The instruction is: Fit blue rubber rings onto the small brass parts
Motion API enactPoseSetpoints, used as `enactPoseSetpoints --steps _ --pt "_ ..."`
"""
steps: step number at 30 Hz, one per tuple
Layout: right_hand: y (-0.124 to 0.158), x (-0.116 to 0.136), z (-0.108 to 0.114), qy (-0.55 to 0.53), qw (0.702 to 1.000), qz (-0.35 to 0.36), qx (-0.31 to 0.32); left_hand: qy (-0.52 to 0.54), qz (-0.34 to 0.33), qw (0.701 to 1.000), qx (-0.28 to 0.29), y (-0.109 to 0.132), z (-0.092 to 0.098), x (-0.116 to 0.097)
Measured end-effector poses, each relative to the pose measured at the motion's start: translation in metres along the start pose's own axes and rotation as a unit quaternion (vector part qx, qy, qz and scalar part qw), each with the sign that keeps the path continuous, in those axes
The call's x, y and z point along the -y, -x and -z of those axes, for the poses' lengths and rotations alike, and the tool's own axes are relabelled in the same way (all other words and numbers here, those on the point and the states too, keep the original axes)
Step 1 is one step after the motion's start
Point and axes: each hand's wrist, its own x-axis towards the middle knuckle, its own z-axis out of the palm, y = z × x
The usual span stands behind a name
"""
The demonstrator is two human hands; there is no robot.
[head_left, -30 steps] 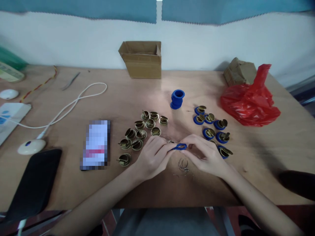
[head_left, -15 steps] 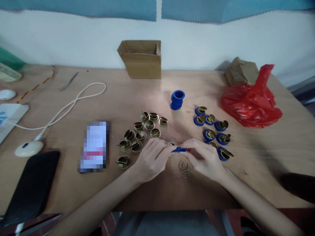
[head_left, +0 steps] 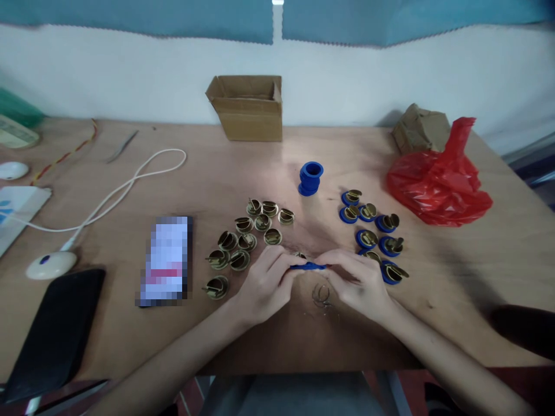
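Observation:
Between both hands is a blue ring (head_left: 309, 266), seen nearly edge-on just above the table. My left hand (head_left: 269, 284) pinches its left end, and my right hand (head_left: 358, 281) pinches the right end. Behind the ring one brass-coloured round piece (head_left: 300, 255) partly shows. Several brass pieces with a hinged flap (head_left: 247, 241) lie to the left of the hands. On the right, several such pieces wearing blue rings (head_left: 368, 238) are grouped. A stack of blue rings (head_left: 310, 178) stands farther back. Thin wire rings (head_left: 321, 295) lie on the table between the wrists.
A cardboard box (head_left: 251, 118) stands against the wall. At the back right are a red plastic bag (head_left: 437, 188) and a crumpled brown package (head_left: 420, 128). To the left lie a lit phone (head_left: 167, 260), a black power bank or phone (head_left: 56, 329) and a white cable (head_left: 130, 179).
The right fingertips have shifted slightly left along the blue ring, and more of the ring shows toward the left hand. The whole view has tipped a little; the pieces on the table stay put.

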Motion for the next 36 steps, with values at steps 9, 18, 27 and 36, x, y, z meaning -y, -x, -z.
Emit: enactPoseSetpoints --steps 9,18,27,36 --pt "-0.002 -0.0005 0.0039 -0.011 1.0 -0.01 -0.001 0.017 -0.003 1.0 -0.003 -0.005 0.0026 -0.0037" --pt "-0.0006 -0.0023 0.002 -0.011 1.0 -0.008 -0.012 0.036 -0.004 0.999 -0.02 -0.0056 0.0021 -0.0064" --pt "0.001 -0.0031 0.0023 -0.036 0.999 -0.013 -0.009 0.057 0.02 0.998 -0.028 -0.0016 -0.0004 -0.0001" --pt "-0.0004 -0.0046 -0.0004 -0.132 0.986 -0.101 -0.002 0.069 0.023 0.997 -0.03 -0.0028 0.0022 -0.0021"
